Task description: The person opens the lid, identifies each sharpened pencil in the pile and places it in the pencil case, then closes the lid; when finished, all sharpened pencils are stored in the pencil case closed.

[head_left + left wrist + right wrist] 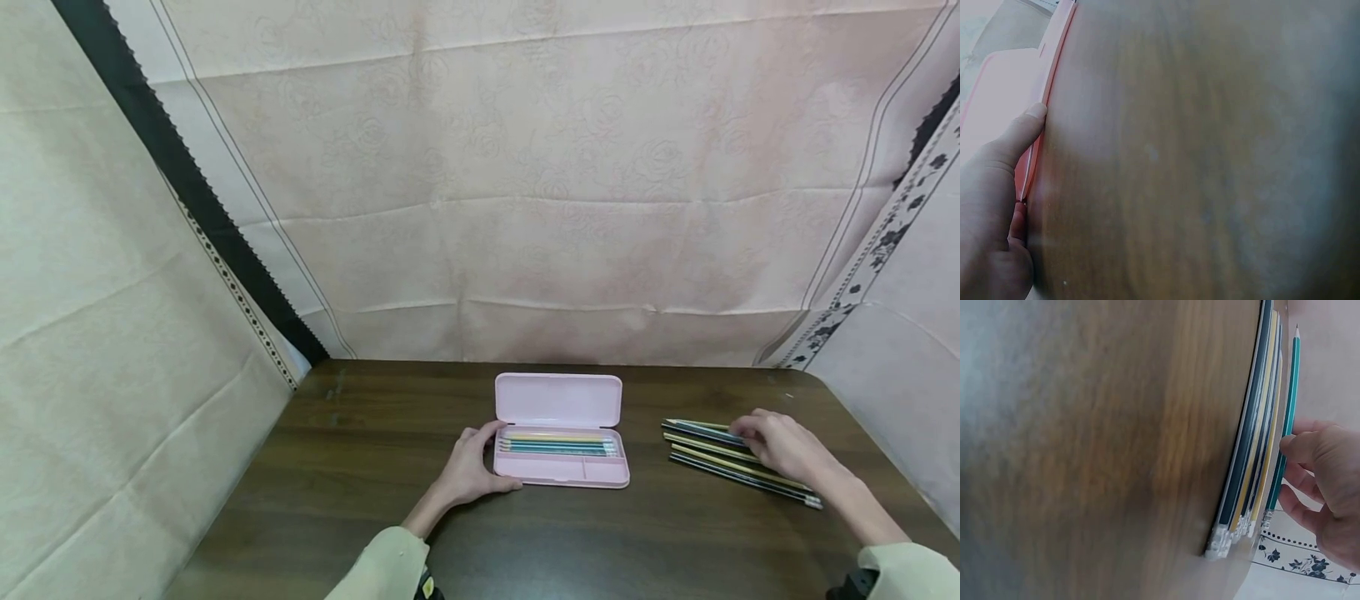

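An open pink pencil case (pixel 558 402) lies on the table with its lid tipped back. Several yellow and teal pencils (pixel 557 445) lie lengthwise in its long compartment. My left hand (pixel 467 468) grips the case at its left end, thumb along the front edge and fingers toward the back. In the right wrist view, my right hand (pixel 1329 472) pinches a teal pencil (pixel 1293 381) between thumb and fingers, raised off the table. Beneath and beside it lies a group of dark and yellow pencils (pixel 738 472), with metal-banded ends toward me.
The dark brown wooden table (pixel 360 467) carries the case and the pencil group, with a gap between them. Pale patterned cloth (pixel 555 192) hangs behind the table and at both sides.
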Tool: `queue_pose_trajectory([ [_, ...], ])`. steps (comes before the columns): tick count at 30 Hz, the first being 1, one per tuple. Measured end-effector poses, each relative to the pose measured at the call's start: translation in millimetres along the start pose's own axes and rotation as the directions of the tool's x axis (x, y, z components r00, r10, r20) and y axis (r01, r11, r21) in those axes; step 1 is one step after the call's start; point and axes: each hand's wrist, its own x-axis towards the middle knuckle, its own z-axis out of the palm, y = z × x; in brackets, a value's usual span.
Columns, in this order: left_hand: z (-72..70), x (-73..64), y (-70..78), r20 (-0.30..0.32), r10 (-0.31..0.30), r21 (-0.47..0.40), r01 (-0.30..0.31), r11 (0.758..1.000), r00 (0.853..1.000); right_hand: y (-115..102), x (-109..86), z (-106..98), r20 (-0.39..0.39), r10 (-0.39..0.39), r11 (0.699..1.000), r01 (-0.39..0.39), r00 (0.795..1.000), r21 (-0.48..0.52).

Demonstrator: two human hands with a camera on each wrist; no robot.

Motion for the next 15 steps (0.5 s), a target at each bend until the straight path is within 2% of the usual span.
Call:
queue_pose_trajectory([
  [4, 0.3, -0.6, -0.6, 0.002, -0.005, -0.001, 0.005, 1.0, 1.0, -5, 1.3, 0, -0.004, -0.019, 1.0, 0.019, 1.0, 0.006],
  [10, 0.8, -0.7, -1.0, -0.002, 0.005, -0.003, -0.005, 1.0, 1.0, -12, 4.2, 0, -0.055, -0.079, 0.997, 0.08, 0.995, 0.011],
  [15, 0.8, -0.4, -0.8, 0.005, -0.003, -0.007, 0.003, 1.0, 1.0, -21, 7.9, 0, -0.062, -0.09, 0.996, 0.092, 0.994, 0.024],
])
